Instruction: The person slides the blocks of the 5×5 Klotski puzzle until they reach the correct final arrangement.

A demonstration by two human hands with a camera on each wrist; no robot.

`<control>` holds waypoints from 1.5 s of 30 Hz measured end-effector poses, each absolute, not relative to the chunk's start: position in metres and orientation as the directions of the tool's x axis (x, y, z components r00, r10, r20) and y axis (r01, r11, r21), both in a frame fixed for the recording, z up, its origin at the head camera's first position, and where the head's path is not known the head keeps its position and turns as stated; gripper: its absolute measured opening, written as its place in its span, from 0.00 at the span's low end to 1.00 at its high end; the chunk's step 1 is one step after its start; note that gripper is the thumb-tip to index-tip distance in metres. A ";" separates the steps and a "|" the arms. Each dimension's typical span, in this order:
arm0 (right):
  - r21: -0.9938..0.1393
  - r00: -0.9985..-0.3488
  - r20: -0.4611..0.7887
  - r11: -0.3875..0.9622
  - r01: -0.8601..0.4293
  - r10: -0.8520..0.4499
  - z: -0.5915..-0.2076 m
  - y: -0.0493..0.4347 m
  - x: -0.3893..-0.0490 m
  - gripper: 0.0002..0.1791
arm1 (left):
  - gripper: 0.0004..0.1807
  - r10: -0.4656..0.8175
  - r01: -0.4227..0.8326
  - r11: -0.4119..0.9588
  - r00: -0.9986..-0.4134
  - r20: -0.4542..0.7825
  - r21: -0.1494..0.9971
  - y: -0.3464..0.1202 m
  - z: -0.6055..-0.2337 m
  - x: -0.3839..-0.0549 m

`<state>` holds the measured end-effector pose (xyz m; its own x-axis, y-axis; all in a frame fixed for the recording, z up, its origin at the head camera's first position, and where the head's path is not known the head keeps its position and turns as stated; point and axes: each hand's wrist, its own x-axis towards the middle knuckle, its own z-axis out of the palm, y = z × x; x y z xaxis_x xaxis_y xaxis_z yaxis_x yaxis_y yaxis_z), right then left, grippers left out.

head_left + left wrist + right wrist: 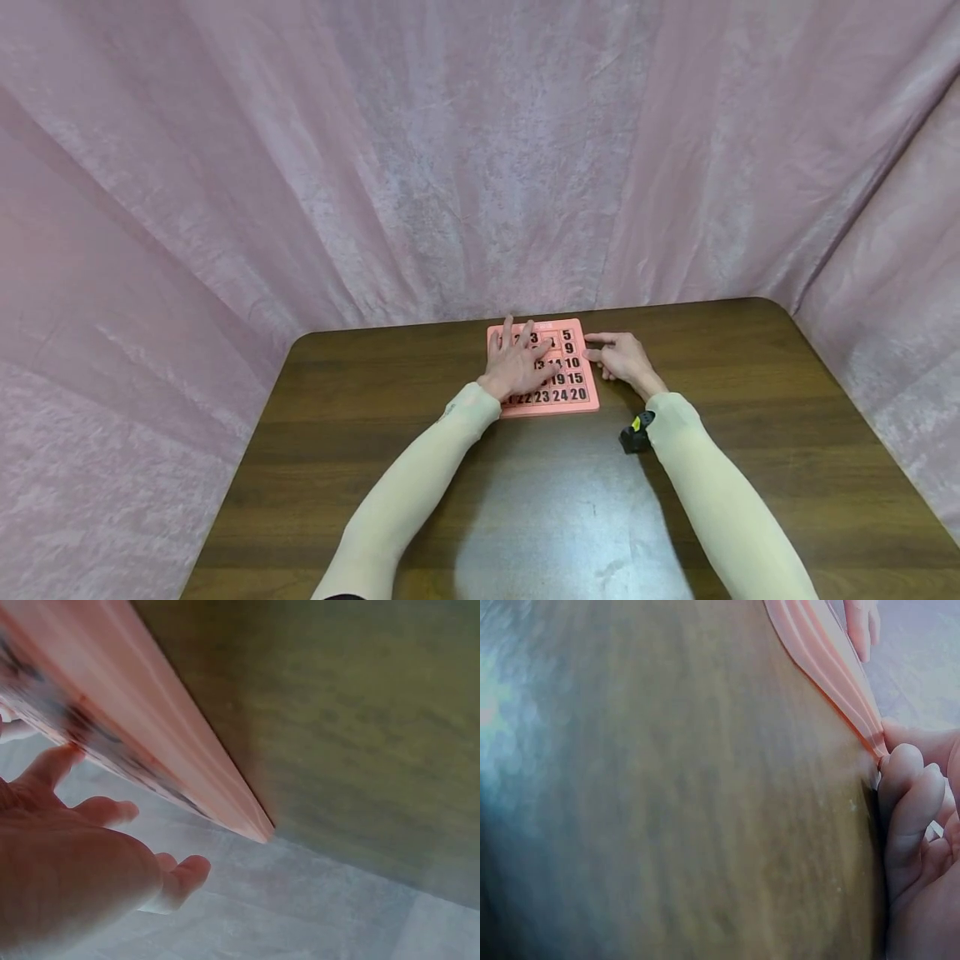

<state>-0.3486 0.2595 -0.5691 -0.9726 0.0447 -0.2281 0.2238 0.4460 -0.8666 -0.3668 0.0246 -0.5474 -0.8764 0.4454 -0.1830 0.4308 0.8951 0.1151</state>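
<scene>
A pink sliding number puzzle with rows of black numbers lies flat near the table's far edge. My left hand is spread over its left and middle part, fingers straight, covering several numbers. In the left wrist view, a fingertip of that hand meets the numbered face inside the pink frame. At the right side, my right hand grips the frame's edge. The right wrist view shows the thumb on the frame and curled fingers against its edge.
The brown wooden table extends around the puzzle, with a bright glare patch toward the front. Pink velvet curtains hang close behind the table and along its sides. A black wrist device sits at the right sleeve's cuff.
</scene>
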 end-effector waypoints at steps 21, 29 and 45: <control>-0.868 -0.970 -0.235 0.437 0.235 0.054 -0.567 0.260 -0.349 0.24 | 0.34 0.434 0.422 0.901 -0.887 -0.160 0.105 0.026 -0.544 -0.373; -0.862 -0.968 -0.245 0.445 0.244 0.057 -0.566 0.261 -0.346 0.25 | 0.35 0.438 0.422 0.899 -0.879 -0.191 0.120 0.026 -0.544 -0.377; -0.862 -0.966 -0.252 0.442 0.248 0.052 -0.566 0.259 -0.343 0.25 | 0.34 0.424 0.391 0.902 -0.883 -0.202 0.183 0.024 -0.545 -0.379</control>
